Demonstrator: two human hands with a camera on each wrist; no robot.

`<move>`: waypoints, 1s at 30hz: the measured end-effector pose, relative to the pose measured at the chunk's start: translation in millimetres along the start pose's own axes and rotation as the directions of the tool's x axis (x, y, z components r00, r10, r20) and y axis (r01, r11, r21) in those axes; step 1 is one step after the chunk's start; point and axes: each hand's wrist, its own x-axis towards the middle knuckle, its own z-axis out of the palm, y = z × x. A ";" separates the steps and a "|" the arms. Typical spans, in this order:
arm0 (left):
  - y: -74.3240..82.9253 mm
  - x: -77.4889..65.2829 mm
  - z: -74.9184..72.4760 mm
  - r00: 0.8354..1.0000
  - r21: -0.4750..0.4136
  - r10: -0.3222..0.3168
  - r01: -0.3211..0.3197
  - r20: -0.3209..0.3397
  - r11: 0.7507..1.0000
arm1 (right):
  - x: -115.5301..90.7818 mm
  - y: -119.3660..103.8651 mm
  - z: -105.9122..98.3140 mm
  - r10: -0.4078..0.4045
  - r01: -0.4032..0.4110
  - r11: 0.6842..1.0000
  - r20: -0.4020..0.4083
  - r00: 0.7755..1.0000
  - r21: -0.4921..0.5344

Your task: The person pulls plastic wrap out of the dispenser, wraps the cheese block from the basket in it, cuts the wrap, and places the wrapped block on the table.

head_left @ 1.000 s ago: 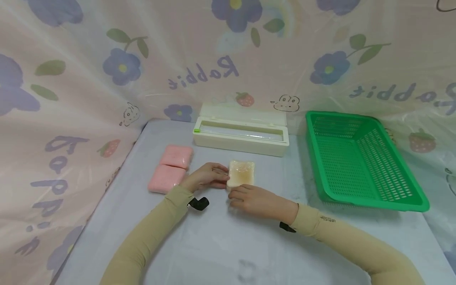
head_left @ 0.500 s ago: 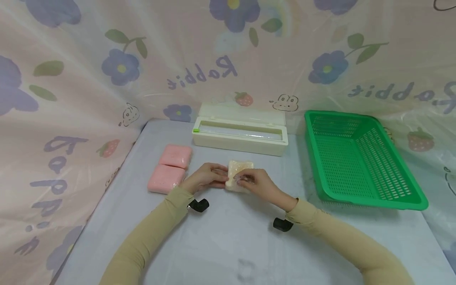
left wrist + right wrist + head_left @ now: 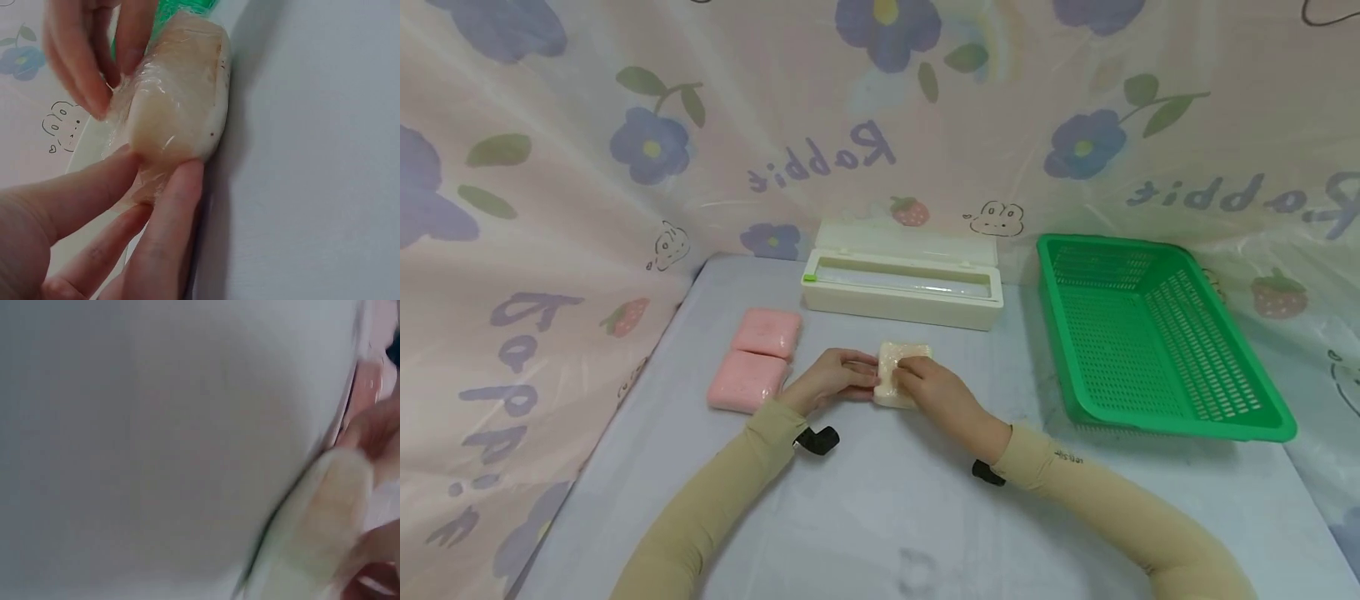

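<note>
A cream-coloured square block (image 3: 886, 377), covered in clear plastic wrap, lies on the table between both hands. My left hand (image 3: 833, 377) grips its left edge, and the left wrist view has the thumb and fingers at the near end of the block. From the right, my right hand (image 3: 951, 406) reaches over the top with bent fingers. In the left wrist view those fingers pinch at the crinkled plastic wrap (image 3: 165, 103) along one side. The right hand hides part of the block's top in the head view; the right wrist view is blurred.
Two pink wrapped blocks (image 3: 748, 381) lie left of the left hand. Behind stands a white wrap dispenser box (image 3: 898, 310), lid raised, with a roll inside. A green slotted basket (image 3: 1172, 427) stands at the right. A patterned curtain (image 3: 820, 100) hangs around the table.
My right hand has moved from the block's near right corner up over its top, its fingers now on the wrap. The left hand has stayed at the left edge.
</note>
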 end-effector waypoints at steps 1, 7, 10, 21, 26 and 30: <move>-1.0 -0.2 -0.1 1.000 -0.005 0.005 -0.005 0.001 1.000 | -2.6 -3.3 -0.1 -0.022 0.023 0.999 0.025 0.999 -0.046; -5.1 -3.5 -1.1 0.999 -0.041 0.033 -0.032 0.026 0.999 | -13.4 -16.5 5.3 0.048 -0.014 0.990 0.241 0.969 -0.140; -6.0 -5.2 -1.2 0.998 -0.048 0.050 -0.048 0.048 0.998 | -13.8 -18.5 6.3 0.080 -0.042 0.990 0.298 0.951 -0.133; 1.8 -10.7 2.7 0.994 -0.056 0.096 -0.093 0.045 0.994 | 0.3 -0.4 -3.0 0.124 -0.116 0.992 0.269 0.955 -0.046; 4.7 -15.3 4.1 0.989 -0.090 0.136 -0.130 0.064 0.987 | 5.2 15.3 -12.6 0.234 -0.259 0.959 0.199 0.952 0.114; 5.6 -18.8 3.1 0.987 -0.062 0.161 -0.160 0.018 0.985 | 8.6 25.2 -20.1 0.426 -0.446 0.775 0.151 0.892 0.447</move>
